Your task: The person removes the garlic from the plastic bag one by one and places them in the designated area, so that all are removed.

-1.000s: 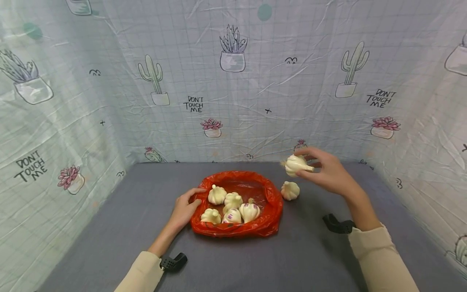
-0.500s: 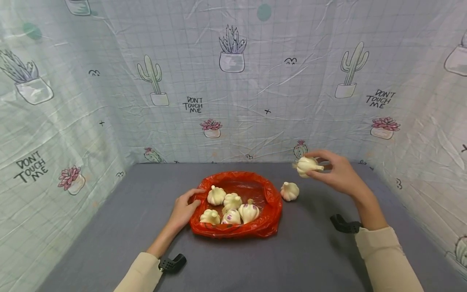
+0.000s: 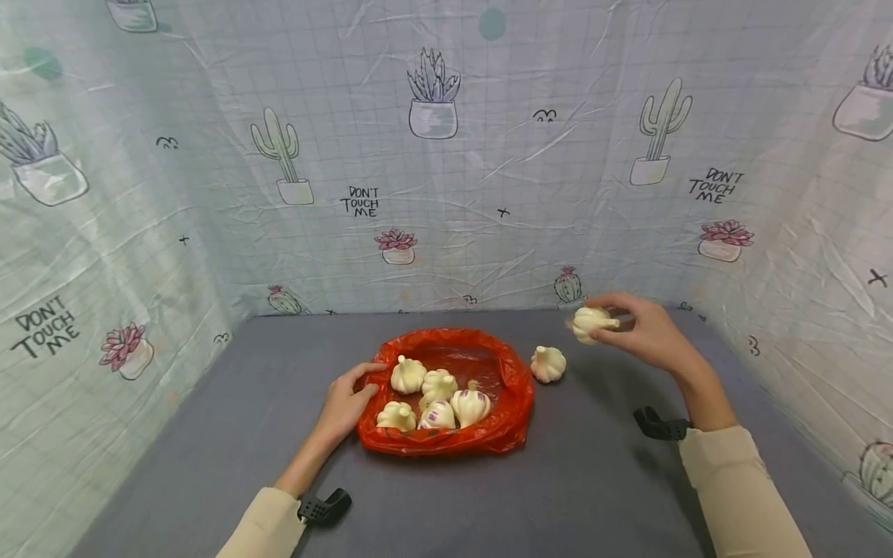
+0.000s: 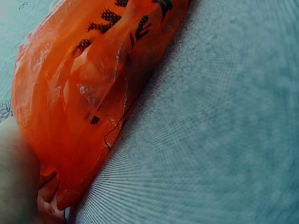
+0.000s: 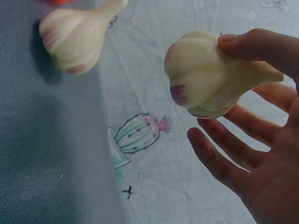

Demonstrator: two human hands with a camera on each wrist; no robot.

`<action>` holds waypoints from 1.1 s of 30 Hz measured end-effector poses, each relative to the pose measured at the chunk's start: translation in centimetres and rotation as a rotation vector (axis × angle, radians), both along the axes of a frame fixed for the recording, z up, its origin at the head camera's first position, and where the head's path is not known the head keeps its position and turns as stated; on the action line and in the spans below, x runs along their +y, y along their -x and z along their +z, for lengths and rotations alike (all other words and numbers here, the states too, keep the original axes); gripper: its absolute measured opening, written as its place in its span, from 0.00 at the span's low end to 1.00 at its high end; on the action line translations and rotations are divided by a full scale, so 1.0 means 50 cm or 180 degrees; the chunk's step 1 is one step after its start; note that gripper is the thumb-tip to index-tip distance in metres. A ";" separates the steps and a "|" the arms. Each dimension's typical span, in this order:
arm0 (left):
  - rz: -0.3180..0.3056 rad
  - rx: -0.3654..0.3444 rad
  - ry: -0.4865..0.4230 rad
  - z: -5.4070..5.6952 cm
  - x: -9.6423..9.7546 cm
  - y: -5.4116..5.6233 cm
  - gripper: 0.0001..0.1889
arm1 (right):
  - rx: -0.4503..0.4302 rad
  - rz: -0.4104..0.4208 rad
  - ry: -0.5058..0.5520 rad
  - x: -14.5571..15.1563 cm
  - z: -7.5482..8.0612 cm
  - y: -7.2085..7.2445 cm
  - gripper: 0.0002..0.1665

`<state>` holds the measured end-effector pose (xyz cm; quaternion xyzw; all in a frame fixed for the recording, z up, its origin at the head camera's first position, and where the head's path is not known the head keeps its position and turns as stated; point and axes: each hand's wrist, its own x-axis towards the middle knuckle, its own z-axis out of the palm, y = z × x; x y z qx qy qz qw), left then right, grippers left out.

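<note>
My right hand (image 3: 645,329) holds a garlic bulb (image 3: 589,323) above the table's back right, pinching it between thumb and fingers. Its stem points back toward the palm, and purple streaks show on the bulb (image 5: 196,74) in the right wrist view. A second garlic bulb (image 3: 548,364) sits on the table just right of a red plastic bag (image 3: 512,434). The bag lies wide open with its rim rolled down, and several garlic bulbs (image 3: 439,385) are inside. My left hand (image 3: 342,403) grips the bag's left rim; its fingers are partly hidden by the plastic in the left wrist view.
A grey cloth covers the table (image 3: 446,504). Behind it and along both sides hangs a pale curtain (image 3: 446,178) printed with cacti and lettering. A black wrist strap piece (image 3: 659,425) juts out from the right wrist, another (image 3: 325,508) from the left.
My right hand has moved right with the garlic bulb, away from the bag, and then dipped slightly. The left hand keeps its hold on the rim. The head view has shifted a little.
</note>
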<state>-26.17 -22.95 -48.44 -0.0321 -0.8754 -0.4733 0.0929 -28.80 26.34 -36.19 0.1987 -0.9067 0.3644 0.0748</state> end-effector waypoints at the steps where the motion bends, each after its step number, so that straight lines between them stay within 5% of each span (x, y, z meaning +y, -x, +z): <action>1: 0.0003 0.0009 -0.0001 -0.001 0.000 0.000 0.19 | -0.0020 -0.0004 -0.0010 0.002 -0.003 0.002 0.29; 33: -0.0005 0.0107 0.0127 -0.005 -0.001 0.004 0.19 | -0.0477 0.0108 -0.0276 0.046 -0.088 0.053 0.31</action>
